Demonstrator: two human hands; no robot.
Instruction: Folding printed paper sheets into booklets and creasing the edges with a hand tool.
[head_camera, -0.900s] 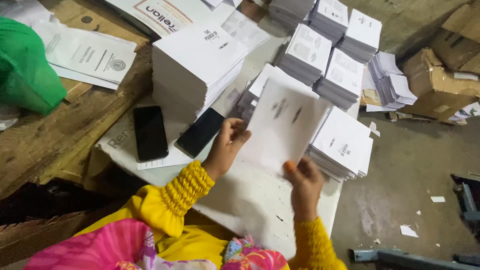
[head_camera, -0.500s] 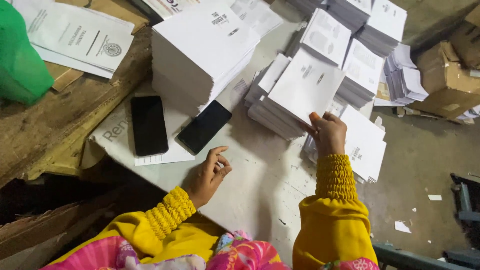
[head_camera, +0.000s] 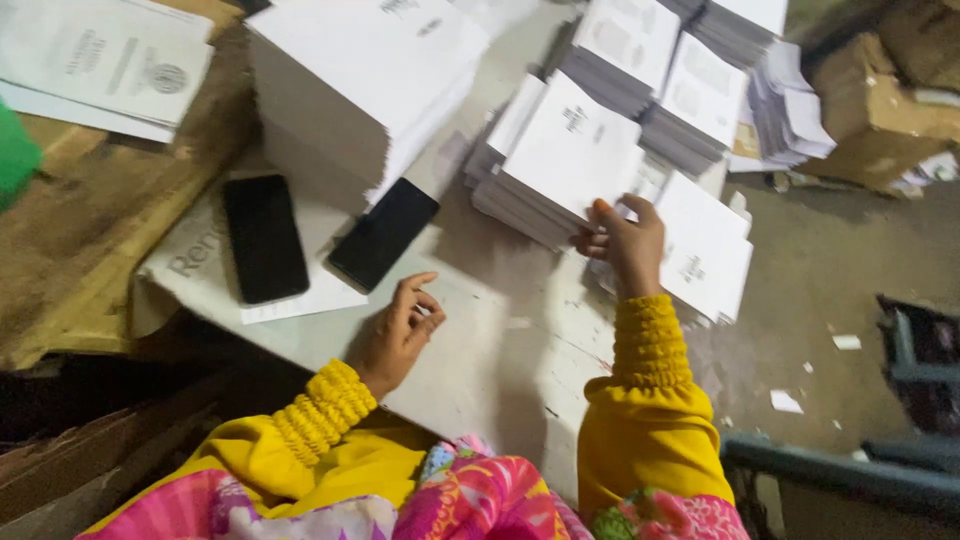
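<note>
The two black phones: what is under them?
The upright phone and the tilted phone lie on a white printed sheet over the table. The covered print cannot be seen.

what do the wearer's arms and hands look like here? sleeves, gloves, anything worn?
Both hands, left hand and right hand, are bare: no gloves, no rings or watch visible. Long bright yellow sleeves end in ribbed, gathered cuffs at the wrists.

bare surface (head_camera: 500, 340) lies open between the left hand (head_camera: 400, 330) and right hand (head_camera: 625, 245). ahead, two black phones (head_camera: 265, 238) and a tall paper stack (head_camera: 360, 85) block the left; lower printed stacks (head_camera: 570, 155) crowd the right.
</note>
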